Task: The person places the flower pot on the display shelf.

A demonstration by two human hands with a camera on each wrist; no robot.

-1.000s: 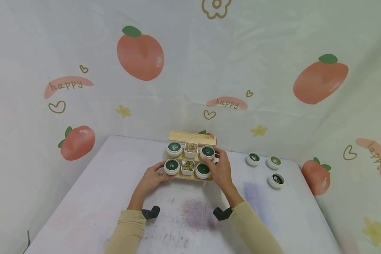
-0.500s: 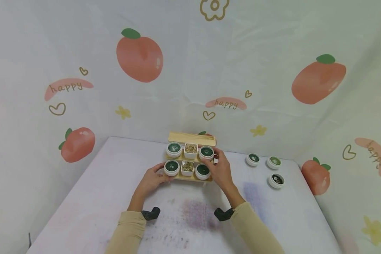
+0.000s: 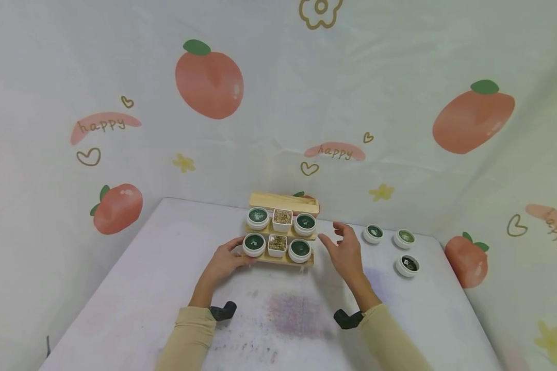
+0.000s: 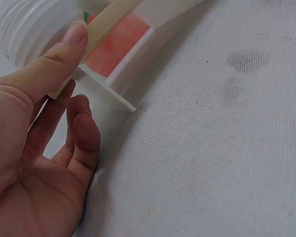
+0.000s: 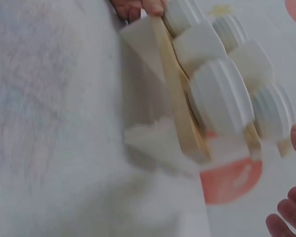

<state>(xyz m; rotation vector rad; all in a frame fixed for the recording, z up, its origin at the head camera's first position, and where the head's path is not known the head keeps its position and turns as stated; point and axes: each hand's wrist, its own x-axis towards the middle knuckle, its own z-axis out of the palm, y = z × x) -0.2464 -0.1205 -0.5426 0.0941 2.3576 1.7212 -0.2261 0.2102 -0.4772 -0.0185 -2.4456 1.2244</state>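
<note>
A tiered wooden rack (image 3: 283, 204) stands at the back middle of the table, its top plank bare. On each of its two lower tiers, a square white pot (image 3: 277, 246) of grainy bits sits between two round white pots (image 3: 254, 245) with dark green contents. My left hand (image 3: 224, 263) pinches the lower tier's left end. In the left wrist view, the thumb (image 4: 71, 42) lies on top beside a ribbed white pot (image 4: 34, 32), with fingers beneath the wood. Just right of the rack, my right hand (image 3: 347, 253) is apart from it, fingers loosely bent and holding nothing.
To the right on the table stand three more round white pots: a dark green one (image 3: 373, 234), a lighter green one (image 3: 404, 238) and a nearly black one (image 3: 407, 266). A fruit-printed cloth (image 3: 260, 144) hangs right behind the table (image 3: 176, 226).
My right hand has let go at the rack's right side and moved off to the right, its fingers opening. The left hand keeps its place at the rack's left end.
</note>
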